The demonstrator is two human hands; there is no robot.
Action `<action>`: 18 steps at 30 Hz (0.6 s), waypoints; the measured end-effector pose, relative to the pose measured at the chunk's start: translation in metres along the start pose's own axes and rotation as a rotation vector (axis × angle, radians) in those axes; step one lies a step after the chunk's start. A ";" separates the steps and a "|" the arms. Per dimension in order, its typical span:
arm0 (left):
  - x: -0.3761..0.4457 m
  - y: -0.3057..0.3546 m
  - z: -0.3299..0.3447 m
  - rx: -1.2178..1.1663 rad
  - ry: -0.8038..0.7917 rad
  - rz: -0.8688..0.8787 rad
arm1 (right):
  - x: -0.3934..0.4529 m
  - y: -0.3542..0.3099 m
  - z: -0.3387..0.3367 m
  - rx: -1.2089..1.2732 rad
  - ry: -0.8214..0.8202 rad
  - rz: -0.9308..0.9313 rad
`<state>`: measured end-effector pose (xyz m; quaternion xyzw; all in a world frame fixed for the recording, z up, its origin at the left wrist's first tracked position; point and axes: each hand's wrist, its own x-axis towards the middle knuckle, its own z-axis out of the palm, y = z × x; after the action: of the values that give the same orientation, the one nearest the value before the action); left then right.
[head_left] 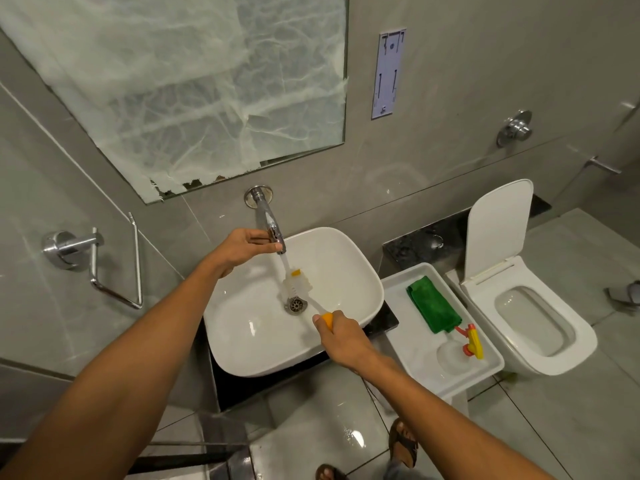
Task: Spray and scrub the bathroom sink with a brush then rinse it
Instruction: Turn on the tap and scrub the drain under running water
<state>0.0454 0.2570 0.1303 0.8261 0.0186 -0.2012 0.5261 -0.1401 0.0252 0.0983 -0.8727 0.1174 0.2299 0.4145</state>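
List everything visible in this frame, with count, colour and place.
Sink: one, white, centre, on a dark counter.
Tap: one, chrome, wall-mounted above the sink, water running.
Brush: one, white bristles, orange handle, under the stream by the drain.
Mirror: one, covered with whitish film, upper left.
Tray: one, white, right of the sink.
Cloth: one, green, in the tray.
Spray bottle: one, clear, yellow-red trigger, lying in the tray.
Toilet: one, white, lid up, right.
Left hand: at the tap.
Right hand: gripping the brush handle.
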 end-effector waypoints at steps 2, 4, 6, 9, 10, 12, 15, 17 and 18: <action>0.001 0.001 -0.002 -0.020 -0.009 -0.011 | 0.001 0.000 0.001 0.004 0.000 -0.002; 0.003 0.003 -0.002 -0.035 -0.014 -0.017 | 0.002 -0.001 0.002 0.004 0.000 -0.007; 0.004 0.004 -0.003 -0.041 -0.017 -0.018 | 0.004 0.000 0.003 0.004 0.003 -0.009; 0.004 0.003 -0.003 -0.043 -0.029 -0.016 | 0.004 0.002 0.006 -0.005 0.006 -0.015; 0.003 0.002 -0.003 -0.044 -0.034 -0.017 | 0.005 0.003 0.006 -0.010 0.008 -0.016; 0.003 0.000 -0.003 -0.050 -0.037 -0.016 | 0.005 0.004 0.007 -0.012 0.012 -0.017; 0.003 0.000 -0.004 -0.059 -0.038 -0.014 | 0.006 0.004 0.006 -0.015 0.022 -0.020; 0.002 0.001 -0.003 -0.071 -0.041 -0.014 | 0.007 0.004 0.005 -0.021 0.026 -0.026; 0.002 0.001 -0.003 -0.078 -0.040 -0.012 | 0.008 0.004 0.005 -0.021 0.027 -0.030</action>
<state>0.0479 0.2592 0.1314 0.8008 0.0208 -0.2198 0.5568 -0.1363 0.0263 0.0891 -0.8816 0.1074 0.2131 0.4073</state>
